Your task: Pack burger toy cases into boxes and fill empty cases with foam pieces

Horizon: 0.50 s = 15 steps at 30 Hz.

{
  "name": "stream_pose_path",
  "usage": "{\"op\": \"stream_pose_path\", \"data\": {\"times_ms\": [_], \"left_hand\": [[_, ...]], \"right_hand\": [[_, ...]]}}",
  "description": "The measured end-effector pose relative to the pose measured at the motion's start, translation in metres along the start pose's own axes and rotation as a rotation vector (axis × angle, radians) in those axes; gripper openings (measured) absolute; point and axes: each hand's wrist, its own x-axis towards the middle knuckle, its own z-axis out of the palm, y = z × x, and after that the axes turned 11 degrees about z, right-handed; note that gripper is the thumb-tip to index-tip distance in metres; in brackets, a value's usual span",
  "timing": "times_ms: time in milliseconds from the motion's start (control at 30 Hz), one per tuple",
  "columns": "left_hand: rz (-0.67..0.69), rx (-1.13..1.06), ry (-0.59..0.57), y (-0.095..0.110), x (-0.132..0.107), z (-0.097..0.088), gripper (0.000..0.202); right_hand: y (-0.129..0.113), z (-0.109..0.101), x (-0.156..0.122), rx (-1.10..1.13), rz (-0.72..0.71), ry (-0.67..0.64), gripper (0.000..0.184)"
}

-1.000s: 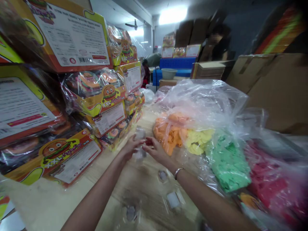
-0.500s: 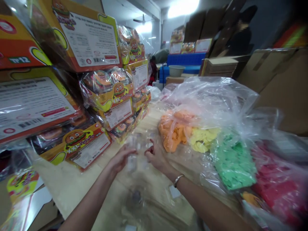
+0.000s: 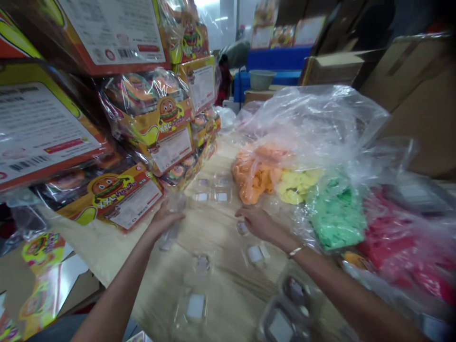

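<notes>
My left hand (image 3: 164,222) is closed around clear plastic clamshells (image 3: 171,233), blurred but apparently stacked, near the snack boxes. My right hand (image 3: 257,222) has curled fingers at the upper half of an open clear clamshell (image 3: 255,254) with a white square in it, low over the table. More open clamshells lie on the wooden table (image 3: 221,237): one in front (image 3: 195,306), a pair behind, one of them here (image 3: 221,196), and a nested-looking darker one (image 3: 280,327) beside my right forearm.
Wrapped burger-print boxes (image 3: 171,114) are piled along the left. On the right, clear bags hold orange (image 3: 258,173), yellow (image 3: 298,185), green (image 3: 337,213) and red pieces (image 3: 402,237). Cardboard cartons (image 3: 416,95) stand behind; printed card (image 3: 42,270) lies at lower left.
My hands have moved apart, the left one toward the boxes with clamshells, the right one rightward to a clamshell by the bags. The view has tilted down, showing more of the table.
</notes>
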Motion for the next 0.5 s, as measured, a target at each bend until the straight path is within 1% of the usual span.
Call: {"op": "stream_pose_path", "data": {"times_ms": [67, 100, 167, 233, 333, 500], "left_hand": [[-0.022, -0.053, -0.048, 0.006, 0.011, 0.002, 0.086], [-0.029, -0.087, -0.075, 0.010, 0.016, 0.004, 0.084], [-0.038, -0.139, -0.123, 0.019, 0.026, 0.008, 0.079], [-0.042, -0.155, -0.144, 0.027, 0.032, 0.013, 0.077], [-0.037, -0.157, -0.170, 0.035, 0.040, 0.023, 0.076], [-0.027, -0.147, -0.162, 0.046, 0.060, 0.043, 0.073]], "right_hand": [[0.019, -0.008, -0.022, -0.120, -0.082, -0.116, 0.024], [0.023, -0.007, -0.028, -0.157, -0.113, -0.152, 0.019], [0.020, 0.003, -0.029, -0.210, -0.129, -0.156, 0.016], [0.009, 0.016, -0.017, -0.240, -0.097, -0.130, 0.017], [-0.004, 0.031, 0.013, -0.260, -0.028, -0.097, 0.017], [-0.004, 0.048, 0.057, -0.262, 0.076, -0.004, 0.022]]}}
